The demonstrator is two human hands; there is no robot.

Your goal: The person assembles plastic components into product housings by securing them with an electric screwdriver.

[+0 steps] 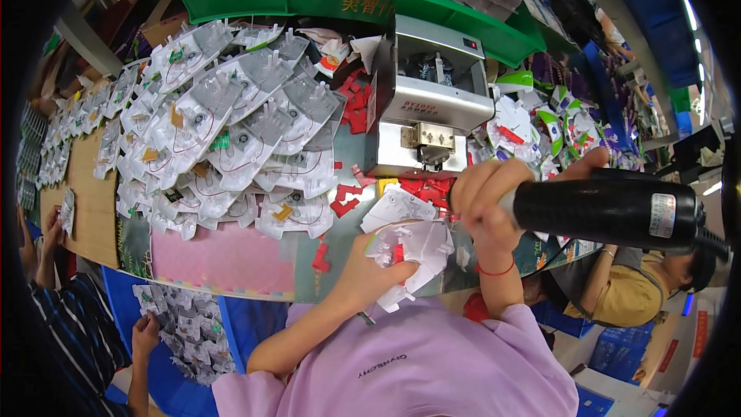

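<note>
Fingers (pixel 480 185) of the right hand (pixel 485 199) were wrapped tightly around a black electric screwdriver (pixel 610 210), presumably so its hidden tip could be aimed downward. A white plastic part (pixel 413 251) was pinched by the left hand (pixel 370 266) near the tabletop's (pixel 224 259) front edge, seemingly steadied beneath the tool. Behind it a grey screw feeder machine (pixel 428 104) was set, with similar white parts (pixel 231 131) heaped toward the left.
</note>
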